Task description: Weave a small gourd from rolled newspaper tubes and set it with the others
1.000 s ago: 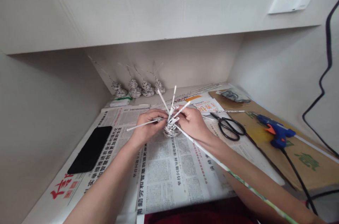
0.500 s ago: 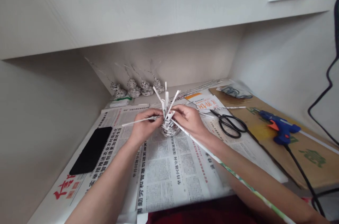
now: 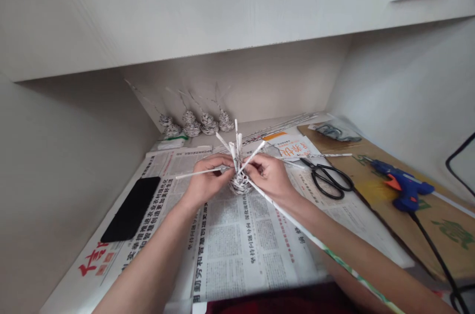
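Observation:
A small woven piece of rolled newspaper tubes (image 3: 241,187) stands between my hands, with several white tube ends fanning upward from it. My left hand (image 3: 208,179) is closed at its left side, thumb and fingers gripping the weave, and a thin paper tube (image 3: 196,173) sticks out leftward across the fingers. On the opposite side my right hand (image 3: 271,175) pinches the weave near the base of the upright tubes; its fingertips are partly hidden. One long paper tube (image 3: 315,240), green and white toward its near end, runs from the piece under my right hand and along my right forearm.
Newspaper (image 3: 226,240) covers the table. A black phone (image 3: 130,209) lies left; black-handled scissors (image 3: 328,180) and a blue glue gun (image 3: 403,183) on cardboard (image 3: 386,195) lie right. Several finished woven gourd shapes (image 3: 210,123) and loose tubes (image 3: 274,128) sit at the back, beneath an overhanging panel (image 3: 222,7).
The camera view has shifted slightly, so the scene sits a little further right. A front tube end on the woven piece now leans up to the right. Both hands stay on the piece.

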### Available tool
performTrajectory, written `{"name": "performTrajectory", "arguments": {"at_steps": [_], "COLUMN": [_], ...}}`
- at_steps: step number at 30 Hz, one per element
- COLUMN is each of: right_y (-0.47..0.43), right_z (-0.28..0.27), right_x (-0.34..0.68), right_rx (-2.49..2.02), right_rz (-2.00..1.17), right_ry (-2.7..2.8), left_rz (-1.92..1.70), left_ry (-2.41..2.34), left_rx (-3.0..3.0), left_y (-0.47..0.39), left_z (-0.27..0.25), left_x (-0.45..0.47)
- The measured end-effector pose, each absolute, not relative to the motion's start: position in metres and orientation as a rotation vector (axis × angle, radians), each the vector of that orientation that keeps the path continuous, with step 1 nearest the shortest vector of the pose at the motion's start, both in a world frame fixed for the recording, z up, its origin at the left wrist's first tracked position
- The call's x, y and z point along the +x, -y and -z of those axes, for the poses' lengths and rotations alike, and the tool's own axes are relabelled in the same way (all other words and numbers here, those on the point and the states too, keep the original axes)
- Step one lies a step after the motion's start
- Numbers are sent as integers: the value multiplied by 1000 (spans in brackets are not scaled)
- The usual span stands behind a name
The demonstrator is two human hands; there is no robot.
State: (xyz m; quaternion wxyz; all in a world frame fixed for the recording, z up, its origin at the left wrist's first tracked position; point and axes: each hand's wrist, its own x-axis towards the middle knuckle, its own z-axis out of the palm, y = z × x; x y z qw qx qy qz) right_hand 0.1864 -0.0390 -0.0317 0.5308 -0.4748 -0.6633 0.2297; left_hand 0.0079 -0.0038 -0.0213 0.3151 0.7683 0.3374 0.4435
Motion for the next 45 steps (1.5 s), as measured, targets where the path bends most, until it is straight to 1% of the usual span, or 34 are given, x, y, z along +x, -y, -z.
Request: {"name": "performTrajectory", "arguments": {"at_steps": [4,14,23,30,34,40,45], "right_y": [35,27,26,30,30,31,28], "right_z": [41,44,40,37,39,38,43], "right_x": [183,175,174,179,183,183,184], "right_rx": [-1041,-978,-953,-925,-917,-894,-947], "right_rz": [-711,-982,-1157,-1151,-1120,-1102,-1002], "right_ry": [1440,1130,1050,1174,1251,1256,1270], "left_rz": [-1153,-1128,-1057,-1022,-1025,-1177,-1266], "left_ry": [-805,-809,-984,-1075,-1037,-968,-858], "left_rx": [2061,2029,1970,1864,1880,1969,2046], "left_y": [3,0,3,9,11,8,7], "left_z": [21,22,19,14,11,14,19], "left_x": [7,8,10,13,13,13,12]}}
